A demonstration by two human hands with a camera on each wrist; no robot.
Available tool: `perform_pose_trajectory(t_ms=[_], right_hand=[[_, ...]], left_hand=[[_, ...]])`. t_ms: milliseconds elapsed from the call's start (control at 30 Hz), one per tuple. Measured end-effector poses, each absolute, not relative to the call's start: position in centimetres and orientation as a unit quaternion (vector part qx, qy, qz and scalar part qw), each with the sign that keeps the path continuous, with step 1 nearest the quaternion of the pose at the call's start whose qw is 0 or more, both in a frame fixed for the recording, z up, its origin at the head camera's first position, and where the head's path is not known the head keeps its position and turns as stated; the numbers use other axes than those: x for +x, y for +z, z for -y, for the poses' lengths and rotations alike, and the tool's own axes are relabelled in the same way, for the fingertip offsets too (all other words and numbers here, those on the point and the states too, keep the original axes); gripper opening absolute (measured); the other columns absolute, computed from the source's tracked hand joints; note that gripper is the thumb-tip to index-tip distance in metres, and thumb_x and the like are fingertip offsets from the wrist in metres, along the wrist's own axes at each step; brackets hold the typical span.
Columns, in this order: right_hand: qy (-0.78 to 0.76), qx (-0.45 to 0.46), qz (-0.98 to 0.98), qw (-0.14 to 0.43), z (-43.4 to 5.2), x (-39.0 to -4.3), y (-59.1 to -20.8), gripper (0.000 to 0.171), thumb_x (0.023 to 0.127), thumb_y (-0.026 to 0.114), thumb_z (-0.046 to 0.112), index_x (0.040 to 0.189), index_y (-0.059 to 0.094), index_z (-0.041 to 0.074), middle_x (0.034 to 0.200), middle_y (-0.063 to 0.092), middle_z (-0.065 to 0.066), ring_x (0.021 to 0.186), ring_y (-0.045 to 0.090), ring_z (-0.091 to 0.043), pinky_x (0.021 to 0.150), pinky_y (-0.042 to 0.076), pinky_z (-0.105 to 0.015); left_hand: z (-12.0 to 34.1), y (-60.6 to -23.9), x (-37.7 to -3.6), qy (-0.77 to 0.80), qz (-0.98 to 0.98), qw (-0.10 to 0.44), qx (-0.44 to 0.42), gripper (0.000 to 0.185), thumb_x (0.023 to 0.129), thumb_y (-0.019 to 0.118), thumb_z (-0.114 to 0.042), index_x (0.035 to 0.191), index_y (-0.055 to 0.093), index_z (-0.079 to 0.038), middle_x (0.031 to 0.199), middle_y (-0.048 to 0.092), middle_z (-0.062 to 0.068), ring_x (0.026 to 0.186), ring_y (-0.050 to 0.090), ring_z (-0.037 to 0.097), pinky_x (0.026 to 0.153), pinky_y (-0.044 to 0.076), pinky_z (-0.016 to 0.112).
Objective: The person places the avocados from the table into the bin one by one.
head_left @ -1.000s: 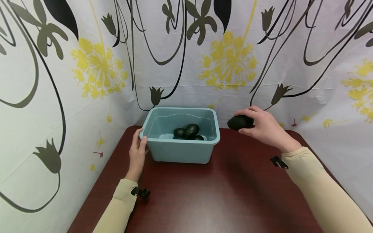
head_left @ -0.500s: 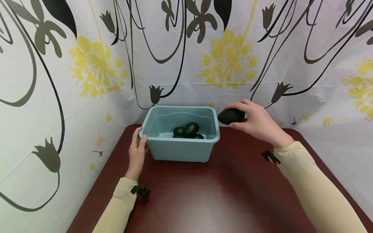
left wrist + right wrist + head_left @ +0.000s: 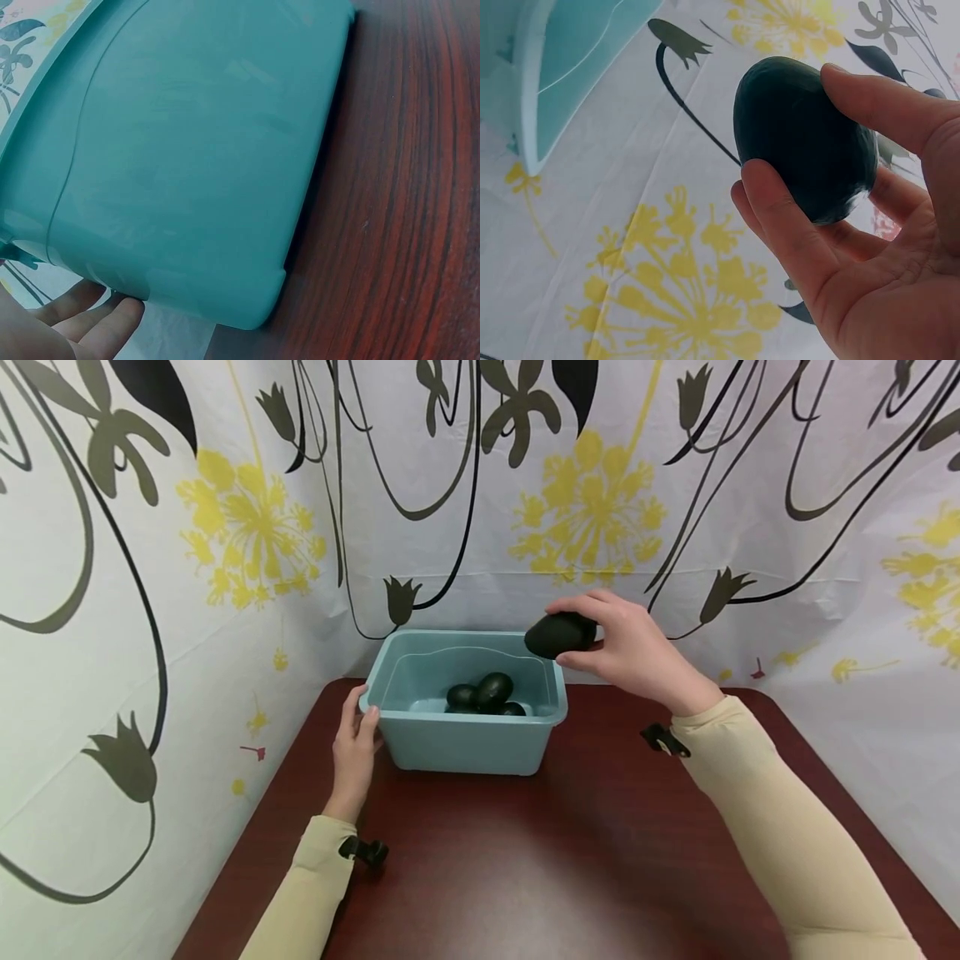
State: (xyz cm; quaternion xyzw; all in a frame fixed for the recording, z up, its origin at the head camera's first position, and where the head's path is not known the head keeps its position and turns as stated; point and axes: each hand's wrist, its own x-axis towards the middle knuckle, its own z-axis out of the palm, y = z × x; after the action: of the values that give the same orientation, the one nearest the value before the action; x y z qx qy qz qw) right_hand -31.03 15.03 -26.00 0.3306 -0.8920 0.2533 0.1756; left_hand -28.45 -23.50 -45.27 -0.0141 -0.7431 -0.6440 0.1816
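A dark green avocado (image 3: 561,635) is held in my right hand (image 3: 628,647), between the thumb and the fingers. In the head view it overlaps the back right rim of a light blue plastic bin (image 3: 465,747). The right wrist view shows the smooth avocado (image 3: 802,139) with fingers curled round it. My left hand (image 3: 354,756) grips the bin's left end at the rim. In the left wrist view its fingers (image 3: 112,330) lie against the outside of the bin (image 3: 187,165). Several more avocados (image 3: 493,692) lie inside, partly hidden by the front wall.
The bin stands on a dark red-brown wooden table (image 3: 480,860), near its far edge. Behind and to the sides hangs a white cloth (image 3: 465,552) with grey and yellow flowers. A black strap (image 3: 664,741) sits at the right cuff, another (image 3: 363,852) at the left.
My right hand has carried the avocado left and slightly up, from beside the bin to its back right corner. My left hand stays on the bin.
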Motion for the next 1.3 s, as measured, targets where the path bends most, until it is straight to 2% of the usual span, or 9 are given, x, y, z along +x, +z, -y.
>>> perform_pose_trajectory(t_ms=[333, 633, 1067, 1300], right_hand=[[0.256, 0.331, 0.895, 0.153, -12.6, -32.6, -25.3, 0.060, 0.084, 0.085, 0.026, 0.137, 0.059, 0.036, 0.127, 0.055, 0.002, 0.101, 0.055, -0.019, 0.079, 0.047, -0.040], [0.229, 0.350, 0.899, 0.132, -10.1, -35.1, -24.7, 0.061, 0.086, 0.083, 0.027, 0.141, 0.057, 0.031, 0.133, 0.053, -0.002, 0.111, 0.052, -0.022, 0.088, 0.048, -0.043], [0.200, 0.373, 0.897, 0.127, -5.8, -39.0, -23.9, 0.058, 0.087, 0.081, 0.029, 0.140, 0.058, 0.025, 0.127, 0.055, -0.003, 0.106, 0.053, -0.020, 0.087, 0.048, -0.037], [0.196, 0.377, 0.899, 0.106, -3.2, -40.7, -25.2, 0.054, 0.088, 0.080, 0.027, 0.138, 0.059, 0.023, 0.129, 0.056, -0.006, 0.109, 0.052, -0.024, 0.088, 0.048, -0.040]], left_hand=[[23.5, -45.3, -28.4, -0.642, 0.745, 0.179, -0.008, 0.052, 0.105, 0.052, -0.042, 0.154, 0.037, -0.034, 0.148, 0.045, 0.013, 0.128, 0.051, 0.032, 0.098, 0.043, 0.064], [23.5, -45.4, -28.4, -0.643, 0.744, 0.180, -0.007, 0.051, 0.106, 0.051, -0.039, 0.155, 0.036, -0.034, 0.145, 0.047, 0.017, 0.128, 0.051, 0.031, 0.098, 0.043, 0.064], [23.4, -45.5, -28.6, -0.645, 0.743, 0.179, -0.010, 0.052, 0.106, 0.050, -0.040, 0.155, 0.035, -0.035, 0.146, 0.046, 0.014, 0.130, 0.049, 0.031, 0.099, 0.041, 0.065], [23.5, -45.6, -28.6, -0.646, 0.742, 0.177, -0.013, 0.052, 0.106, 0.051, -0.041, 0.155, 0.035, -0.035, 0.146, 0.046, 0.015, 0.130, 0.049, 0.032, 0.099, 0.042, 0.064]])
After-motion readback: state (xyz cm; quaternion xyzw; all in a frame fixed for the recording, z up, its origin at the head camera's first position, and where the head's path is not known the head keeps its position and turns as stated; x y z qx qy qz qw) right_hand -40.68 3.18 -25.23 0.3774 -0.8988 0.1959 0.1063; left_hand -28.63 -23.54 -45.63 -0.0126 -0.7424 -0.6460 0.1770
